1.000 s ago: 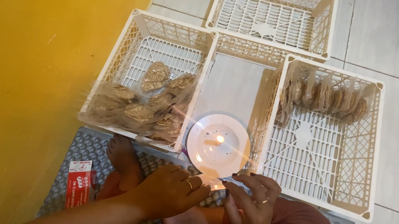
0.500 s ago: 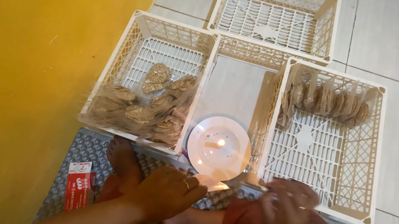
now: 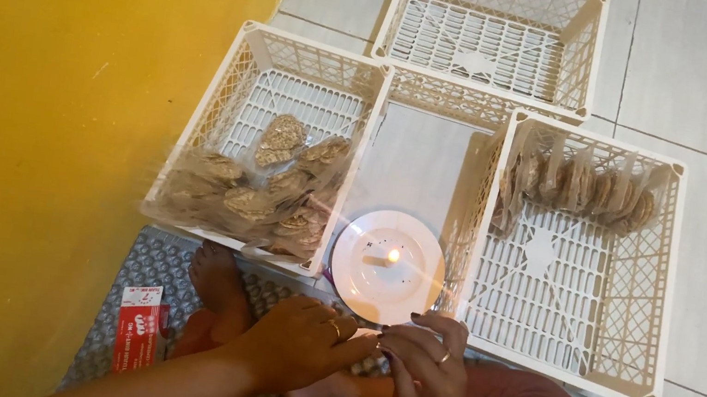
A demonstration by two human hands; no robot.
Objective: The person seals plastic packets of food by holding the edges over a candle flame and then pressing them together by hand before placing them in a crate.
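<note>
White plate is the landmark: on the floor, with a small lit candle stub on it, stub lying roughly left-right, flame at its right end.

Both hands sit just below the plate's near rim, over the person's lap. Left hand and right hand meet fingertip to fingertip, fingers curled and pinched together. Something small and pale shows at the pinch, just off the plate rim; too small and mostly hidden, so can't tell what it is, or its long axis or heading. Ring on each hand.

Left of the plate: white lattice crate with a loose pile of clear bags of brown crackers at its near end.
Right of the plate: second crate, with bagged crackers standing on edge in a row along its far wall, row running left-right.
Beyond the plate: third crate.
Below-left of the plate: bare foot on a grey bumpy mat, red-and-white packet at the mat's left edge, beside a yellow wall.
</note>
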